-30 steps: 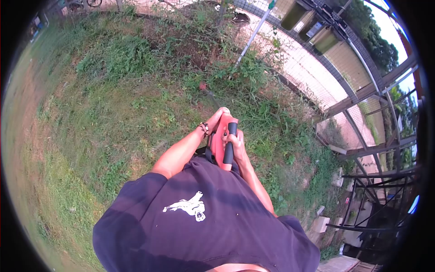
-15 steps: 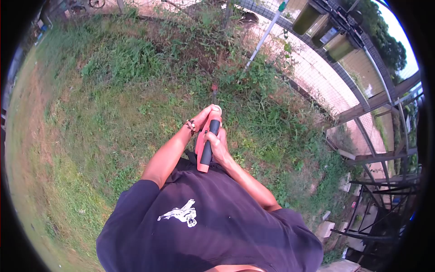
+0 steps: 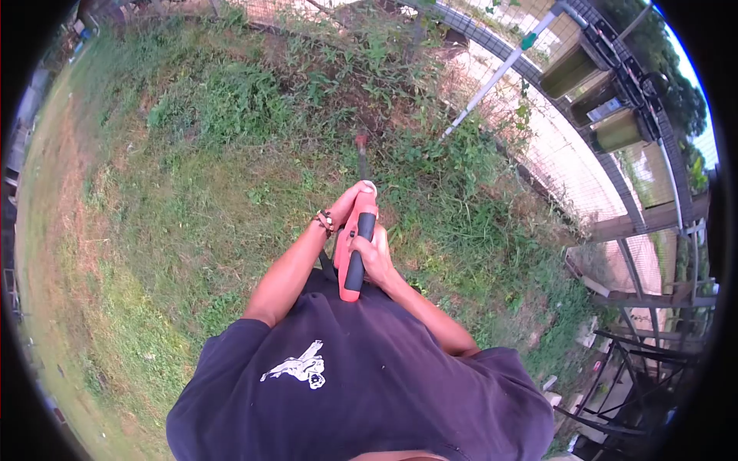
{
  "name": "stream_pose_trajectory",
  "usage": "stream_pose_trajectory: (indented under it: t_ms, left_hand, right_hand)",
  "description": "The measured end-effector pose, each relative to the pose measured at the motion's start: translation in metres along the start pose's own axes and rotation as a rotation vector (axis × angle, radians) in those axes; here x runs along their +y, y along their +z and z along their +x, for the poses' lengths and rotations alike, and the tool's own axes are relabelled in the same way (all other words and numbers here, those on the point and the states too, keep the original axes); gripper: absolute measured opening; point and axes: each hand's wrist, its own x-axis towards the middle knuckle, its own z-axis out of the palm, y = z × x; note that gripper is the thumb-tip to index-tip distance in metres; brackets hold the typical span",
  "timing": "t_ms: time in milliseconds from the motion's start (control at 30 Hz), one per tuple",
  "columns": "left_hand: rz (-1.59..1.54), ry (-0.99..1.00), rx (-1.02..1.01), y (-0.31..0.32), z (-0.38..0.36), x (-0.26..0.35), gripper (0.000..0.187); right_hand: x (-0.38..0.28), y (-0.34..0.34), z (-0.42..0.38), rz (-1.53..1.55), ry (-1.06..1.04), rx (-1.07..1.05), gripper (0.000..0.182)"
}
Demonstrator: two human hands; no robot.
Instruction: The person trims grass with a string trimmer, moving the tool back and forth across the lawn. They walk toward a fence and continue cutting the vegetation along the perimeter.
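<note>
I hold a red-and-black string trimmer point(image 3: 355, 265) in front of my waist, its shaft pointing away from me. My left hand point(image 3: 350, 201) is closed around the forward part of its red body, with the thumb on top. Behind it, my right hand point(image 3: 373, 257) wraps the black rear grip. The fingers of both hands are partly hidden by the tool. Beyond my hands, the small red far end of the trimmer point(image 3: 361, 140) sits low among grass and weeds point(image 3: 307, 161); its cutting part cannot be made out.
A wire mesh fence point(image 3: 565, 180) curves along the back and right. A pale pole point(image 3: 492, 81) leans by it among tall weeds. Several green bins point(image 3: 621, 131) stand beyond. Dark metal frames point(image 3: 634, 384) and pale blocks point(image 3: 552, 398) lie at the lower right.
My view has turned left, so the fence, pole and bins appear farther right. The trimmer stays in both hands, its handle now tilted slightly differently.
</note>
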Motion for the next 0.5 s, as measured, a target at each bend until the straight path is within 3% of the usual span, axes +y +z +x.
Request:
stream_pose_trajectory:
  t_ms: [100, 233, 500]
  left_hand:
    - [0.089, 0.07, 0.084, -0.021, -0.002, 0.013, 0.038]
    - [0.122, 0.132, 0.179, -0.053, -0.006, 0.032, 0.041]
    - [0.043, 0.047, 0.185, -0.124, -0.025, 0.072, 0.042]
  right_hand:
    - [0.016, 0.003, 0.028, -0.053, -0.055, -0.054, 0.022]
    - [0.014, 0.023, 0.055, -0.017, -0.081, -0.105, 0.023]
    - [0.037, 0.079, 0.106, -0.032, -0.055, -0.059, 0.026]
